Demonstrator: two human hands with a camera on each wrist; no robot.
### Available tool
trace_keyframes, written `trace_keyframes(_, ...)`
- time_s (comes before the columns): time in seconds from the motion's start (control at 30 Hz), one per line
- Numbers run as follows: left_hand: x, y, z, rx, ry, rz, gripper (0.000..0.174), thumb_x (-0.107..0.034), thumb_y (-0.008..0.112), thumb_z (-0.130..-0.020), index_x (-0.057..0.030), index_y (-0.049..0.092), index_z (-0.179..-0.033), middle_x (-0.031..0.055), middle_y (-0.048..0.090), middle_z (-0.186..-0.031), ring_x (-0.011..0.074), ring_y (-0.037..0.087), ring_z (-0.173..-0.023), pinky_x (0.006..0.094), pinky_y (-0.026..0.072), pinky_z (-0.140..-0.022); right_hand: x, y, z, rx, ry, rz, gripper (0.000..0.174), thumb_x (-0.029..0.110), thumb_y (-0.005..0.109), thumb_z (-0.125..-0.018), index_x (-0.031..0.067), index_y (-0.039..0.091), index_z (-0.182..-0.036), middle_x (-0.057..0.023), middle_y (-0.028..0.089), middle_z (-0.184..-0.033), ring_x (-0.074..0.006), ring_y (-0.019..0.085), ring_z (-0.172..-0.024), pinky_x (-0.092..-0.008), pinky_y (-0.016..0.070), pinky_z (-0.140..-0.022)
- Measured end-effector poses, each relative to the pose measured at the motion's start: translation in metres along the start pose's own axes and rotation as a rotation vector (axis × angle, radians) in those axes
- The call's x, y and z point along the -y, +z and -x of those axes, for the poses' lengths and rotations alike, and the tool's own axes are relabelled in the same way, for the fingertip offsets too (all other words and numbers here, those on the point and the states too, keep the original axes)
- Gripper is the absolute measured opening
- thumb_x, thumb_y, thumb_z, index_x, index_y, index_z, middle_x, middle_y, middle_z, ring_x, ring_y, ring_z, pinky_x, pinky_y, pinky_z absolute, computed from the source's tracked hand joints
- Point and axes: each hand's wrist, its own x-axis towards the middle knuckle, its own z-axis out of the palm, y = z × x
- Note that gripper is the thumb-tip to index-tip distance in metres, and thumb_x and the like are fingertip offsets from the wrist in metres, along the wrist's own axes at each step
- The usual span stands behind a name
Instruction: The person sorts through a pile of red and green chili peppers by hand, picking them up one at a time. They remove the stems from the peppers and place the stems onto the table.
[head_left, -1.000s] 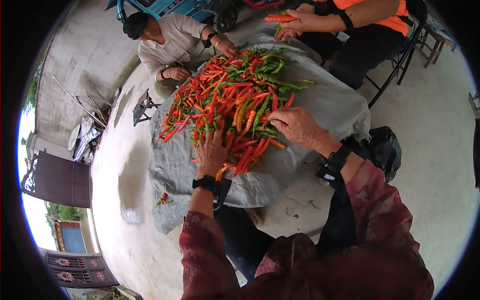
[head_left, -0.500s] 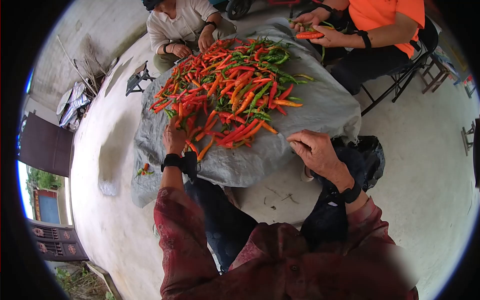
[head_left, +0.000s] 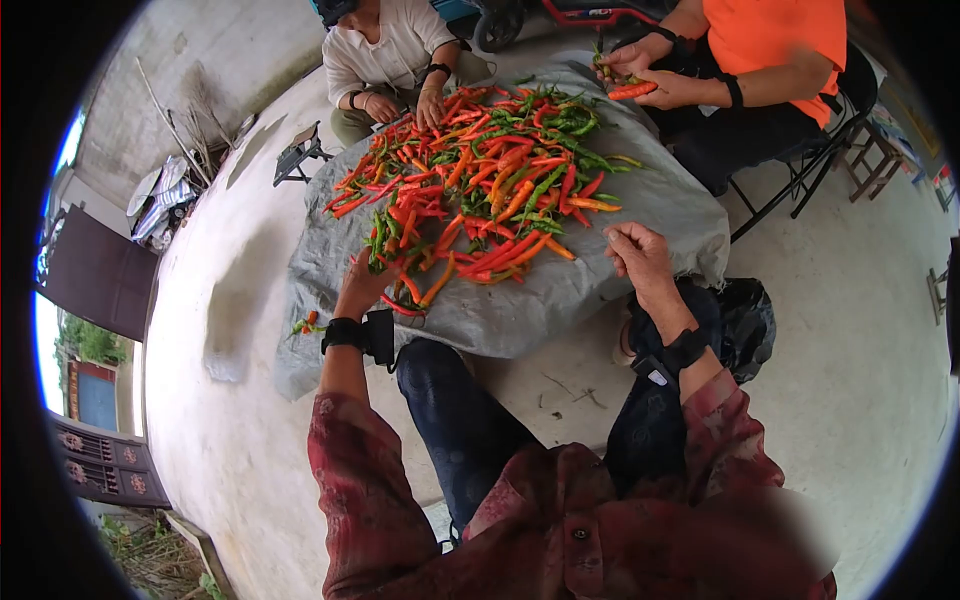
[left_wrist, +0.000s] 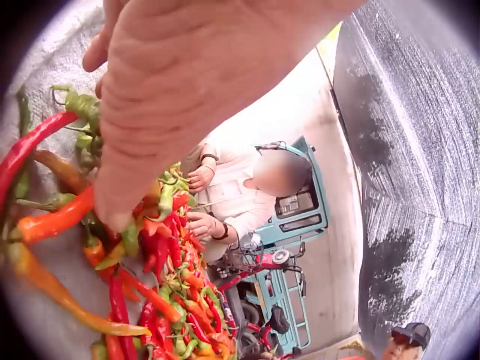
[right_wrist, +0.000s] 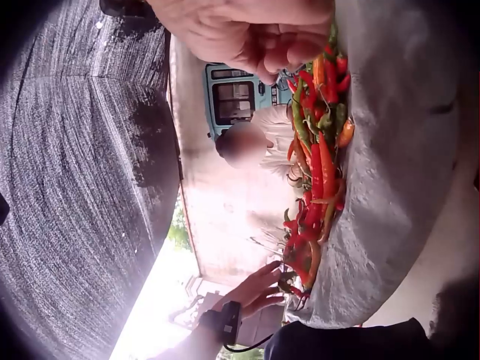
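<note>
Red, orange and green peppers (head_left: 510,180) lie heaped on a grey sheet (head_left: 490,325). At the heap's near left edge, my left hand (head_left: 362,285) touches some peppers; in the left wrist view the hand (left_wrist: 180,82) spans over them, thumb tip against a green one. Its fingers look fairly straight in the right wrist view, though their tips are partly hidden. My right hand (head_left: 643,262) hovers above the sheet, right of the heap, fingers loosely curled. Nothing shows between the fingers of that hand (right_wrist: 255,34) in the right wrist view.
Across the heap, a person in a light shirt (head_left: 385,50) has both hands at the peppers. Another person in orange (head_left: 775,40) holds peppers at the far right. A black bag (head_left: 748,325) lies beside my knee, and a small folding stool (head_left: 298,157) stands left.
My right hand has moved off the heap to the right, its fingers now looser. My left hand has shifted to the heap's left edge. The person in orange has lowered the hands.
</note>
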Motion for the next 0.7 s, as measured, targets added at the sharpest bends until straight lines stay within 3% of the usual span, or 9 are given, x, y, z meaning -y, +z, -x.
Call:
trace_keyframes(0.07,-0.009,-0.004,0.010,0.236,-0.059,-0.042,0.080,-0.038,0.076,-0.068,0.0017,0.044,-0.129,0.0245,0.059,-0.116,0.0365,0.054,-0.113,0.0413,0.0424,-0.094,-0.001,0.005,0.001,0.015,0.005,0.013,0.018,0.020,0.059,-0.092,0.0030,0.064,-0.096,-0.0011,0.059,-0.071,-0.0041,0.049,-0.057,-0.0195,0.0419,-0.048)
trace_keyframes(0.27,-0.013,0.032,0.010,-0.004,0.013,-0.031,0.067,-0.025,0.077,-0.063,-0.0014,0.052,-0.120,0.0204,0.063,-0.103,0.0356,0.059,-0.100,0.0418,0.0470,-0.085,-0.002,0.022,0.003,0.018,0.006,0.035,0.020,0.020,0.060,-0.091,0.0011,0.064,-0.095,-0.0015,0.059,-0.070,-0.0038,0.049,-0.056,-0.0197,0.0412,-0.047)
trace_keyframes(0.33,-0.045,0.035,0.002,-0.090,0.101,0.171,0.060,-0.023,0.076,-0.065,-0.0019,0.055,-0.117,0.0193,0.063,-0.102,0.0337,0.061,-0.096,0.0400,0.0485,-0.082,0.002,0.029,0.005,0.073,0.004,0.081,0.020,0.019,0.059,-0.090,0.0002,0.063,-0.095,-0.0021,0.060,-0.071,-0.0037,0.048,-0.056,-0.0195,0.0414,-0.048)
trace_keyframes(0.4,-0.088,0.028,0.001,0.009,-0.040,0.226,0.054,-0.020,0.074,-0.069,-0.0010,0.055,-0.116,0.0175,0.064,-0.099,0.0292,0.063,-0.091,0.0383,0.0489,-0.081,0.011,0.033,0.008,0.129,-0.026,0.130,0.020,0.019,0.058,-0.090,0.0006,0.064,-0.096,-0.0019,0.061,-0.071,-0.0042,0.050,-0.057,-0.0203,0.0423,-0.050)
trace_keyframes(0.47,-0.105,0.037,-0.005,-0.188,0.175,0.434,0.050,-0.017,0.072,-0.073,-0.0008,0.055,-0.118,0.0147,0.064,-0.097,0.0245,0.063,-0.084,0.0367,0.0495,-0.079,0.008,0.027,0.008,0.205,-0.035,0.202,0.020,0.018,0.058,-0.090,0.0000,0.064,-0.096,-0.0022,0.062,-0.071,-0.0049,0.051,-0.058,-0.0216,0.0432,-0.052)
trace_keyframes(0.5,-0.112,0.036,-0.008,-0.210,0.284,0.338,0.043,-0.012,0.068,-0.078,-0.0002,0.056,-0.118,0.0128,0.065,-0.098,0.0227,0.063,-0.084,0.0362,0.0503,-0.077,0.007,0.027,0.004,0.202,-0.050,0.215,0.020,0.018,0.058,-0.090,0.0000,0.064,-0.096,-0.0022,0.062,-0.071,-0.0049,0.051,-0.058,-0.0216,0.0432,-0.052)
trace_keyframes(0.6,-0.128,0.044,-0.014,-0.226,0.360,0.382,0.036,-0.009,0.065,-0.081,-0.0001,0.058,-0.115,0.0116,0.066,-0.097,0.0211,0.064,-0.083,0.0357,0.0504,-0.074,-0.002,0.028,0.005,0.129,0.022,0.275,0.021,0.018,0.058,-0.090,-0.0012,0.064,-0.097,-0.0029,0.062,-0.072,-0.0059,0.053,-0.060,-0.0222,0.0441,-0.055)
trace_keyframes(0.67,-0.143,0.042,-0.012,-0.156,0.316,0.582,0.027,-0.008,0.062,-0.085,0.0014,0.060,-0.110,0.0080,0.066,-0.092,0.0152,0.062,-0.082,0.0317,0.0500,-0.072,-0.001,0.029,0.001,0.200,0.013,0.297,0.021,0.017,0.058,-0.090,-0.0013,0.063,-0.099,-0.0033,0.062,-0.073,-0.0066,0.054,-0.062,-0.0225,0.0449,-0.056)
trace_keyframes(0.7,-0.146,0.044,-0.014,-0.008,0.258,0.781,0.027,-0.011,0.060,-0.088,0.0009,0.059,-0.112,0.0064,0.065,-0.093,0.0131,0.062,-0.083,0.0291,0.0497,-0.073,0.000,0.030,-0.002,0.200,0.041,0.338,0.021,0.016,0.059,-0.089,-0.0008,0.063,-0.100,-0.0046,0.064,-0.078,-0.0093,0.056,-0.067,-0.0250,0.0465,-0.060)
